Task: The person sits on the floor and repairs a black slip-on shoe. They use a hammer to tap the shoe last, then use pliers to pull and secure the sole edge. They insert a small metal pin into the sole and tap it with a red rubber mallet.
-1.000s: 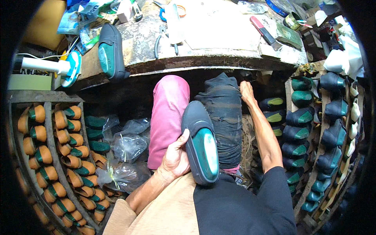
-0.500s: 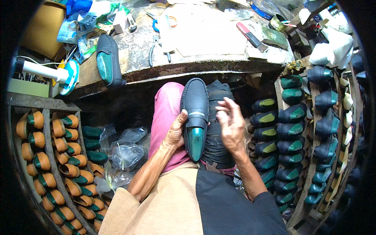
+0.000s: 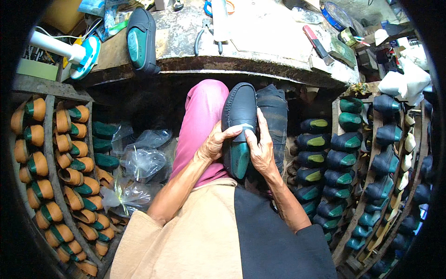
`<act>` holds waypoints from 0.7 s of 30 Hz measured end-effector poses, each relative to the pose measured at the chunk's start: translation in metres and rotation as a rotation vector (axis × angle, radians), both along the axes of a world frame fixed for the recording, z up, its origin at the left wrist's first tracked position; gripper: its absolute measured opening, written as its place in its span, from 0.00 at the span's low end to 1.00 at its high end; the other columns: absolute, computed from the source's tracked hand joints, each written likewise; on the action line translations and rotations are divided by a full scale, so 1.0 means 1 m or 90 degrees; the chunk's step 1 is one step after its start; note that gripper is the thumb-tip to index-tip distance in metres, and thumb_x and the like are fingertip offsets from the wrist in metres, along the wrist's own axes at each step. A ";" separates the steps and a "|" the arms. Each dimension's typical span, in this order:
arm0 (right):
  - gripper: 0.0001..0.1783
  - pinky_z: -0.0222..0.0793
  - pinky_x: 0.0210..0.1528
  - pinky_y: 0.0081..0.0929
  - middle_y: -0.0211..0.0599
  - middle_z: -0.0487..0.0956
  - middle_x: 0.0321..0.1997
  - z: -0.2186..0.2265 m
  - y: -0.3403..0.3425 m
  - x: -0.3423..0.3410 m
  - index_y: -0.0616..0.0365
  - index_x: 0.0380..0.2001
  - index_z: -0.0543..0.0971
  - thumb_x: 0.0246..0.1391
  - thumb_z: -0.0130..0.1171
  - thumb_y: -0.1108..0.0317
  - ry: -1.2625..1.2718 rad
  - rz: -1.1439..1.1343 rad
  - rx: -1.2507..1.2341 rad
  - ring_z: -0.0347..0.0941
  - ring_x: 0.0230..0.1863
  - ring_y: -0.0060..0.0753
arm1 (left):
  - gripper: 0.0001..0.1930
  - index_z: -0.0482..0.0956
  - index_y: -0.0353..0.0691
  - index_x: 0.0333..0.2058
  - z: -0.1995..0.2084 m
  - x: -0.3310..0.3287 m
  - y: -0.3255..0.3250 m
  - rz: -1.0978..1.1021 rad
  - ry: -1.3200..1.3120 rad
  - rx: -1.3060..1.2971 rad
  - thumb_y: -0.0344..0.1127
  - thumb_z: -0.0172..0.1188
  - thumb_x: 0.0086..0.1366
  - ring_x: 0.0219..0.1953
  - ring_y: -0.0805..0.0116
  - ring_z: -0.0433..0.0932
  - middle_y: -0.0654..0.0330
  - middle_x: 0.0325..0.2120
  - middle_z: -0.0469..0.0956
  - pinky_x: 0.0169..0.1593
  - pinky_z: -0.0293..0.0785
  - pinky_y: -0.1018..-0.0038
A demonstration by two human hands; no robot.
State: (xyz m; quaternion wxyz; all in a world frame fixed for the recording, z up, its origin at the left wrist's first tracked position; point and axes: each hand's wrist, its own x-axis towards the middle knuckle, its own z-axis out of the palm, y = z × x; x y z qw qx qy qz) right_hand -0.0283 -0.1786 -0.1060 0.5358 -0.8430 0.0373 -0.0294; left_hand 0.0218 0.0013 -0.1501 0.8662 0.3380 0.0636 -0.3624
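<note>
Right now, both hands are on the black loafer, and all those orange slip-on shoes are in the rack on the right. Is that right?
Not quite: the orange slip-on shoes are in the wooden rack on the left, as the head view shows. The left hand and right hand are indeed on the black loafer.

From my end, I see my forearms angled inward, the left forearm point(image 3: 180, 189) slanting up to the right and the right forearm point(image 3: 287, 200) up to the left. My right hand point(image 3: 263, 156) grips with its fingers point(image 3: 263, 123) pointing ahead and its right thumb point(image 3: 251, 138) leaning left. My left hand point(image 3: 211, 146) grips opposite, left thumb point(image 3: 232, 131) stretched rightward, the thumb tips just beside each other.
</note>
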 end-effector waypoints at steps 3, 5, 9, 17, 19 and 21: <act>0.44 0.53 0.89 0.40 0.60 0.64 0.88 0.001 0.005 -0.007 0.68 0.88 0.56 0.77 0.59 0.68 0.051 -0.009 0.064 0.62 0.87 0.50 | 0.35 0.76 0.36 0.73 0.001 0.002 0.001 0.014 0.041 -0.055 0.52 0.72 0.78 0.62 0.63 0.86 0.54 0.61 0.86 0.68 0.84 0.61; 0.47 0.56 0.88 0.39 0.59 0.65 0.88 0.003 0.006 -0.012 0.67 0.89 0.56 0.74 0.64 0.67 0.038 0.001 0.037 0.64 0.87 0.48 | 0.36 0.75 0.36 0.75 0.003 0.003 0.000 0.045 0.083 -0.103 0.58 0.67 0.82 0.66 0.59 0.85 0.52 0.65 0.85 0.73 0.81 0.57; 0.51 0.61 0.86 0.41 0.60 0.68 0.86 0.006 0.008 -0.016 0.67 0.87 0.60 0.68 0.73 0.71 0.007 0.005 0.001 0.67 0.85 0.51 | 0.33 0.71 0.36 0.78 0.005 0.006 0.006 0.038 0.122 -0.170 0.51 0.63 0.85 0.71 0.58 0.81 0.51 0.71 0.80 0.76 0.79 0.55; 0.43 0.61 0.87 0.45 0.57 0.66 0.88 -0.001 0.017 -0.022 0.68 0.85 0.62 0.74 0.68 0.69 -0.006 -0.073 0.248 0.65 0.87 0.52 | 0.32 0.78 0.36 0.70 0.002 0.000 0.000 0.053 0.074 -0.066 0.54 0.71 0.81 0.57 0.63 0.89 0.54 0.57 0.88 0.63 0.87 0.61; 0.37 0.59 0.87 0.44 0.53 0.66 0.88 -0.001 0.016 -0.019 0.67 0.85 0.63 0.81 0.58 0.64 -0.015 -0.116 0.326 0.66 0.85 0.48 | 0.32 0.78 0.36 0.70 0.001 0.001 0.001 0.058 0.096 -0.077 0.55 0.70 0.81 0.55 0.63 0.89 0.54 0.56 0.88 0.61 0.88 0.62; 0.33 0.57 0.87 0.41 0.52 0.69 0.86 -0.001 0.014 -0.013 0.69 0.84 0.65 0.85 0.51 0.62 -0.016 -0.134 0.295 0.67 0.84 0.45 | 0.33 0.78 0.35 0.69 0.002 0.001 0.003 0.050 0.094 -0.091 0.56 0.71 0.81 0.52 0.64 0.90 0.53 0.54 0.89 0.57 0.90 0.65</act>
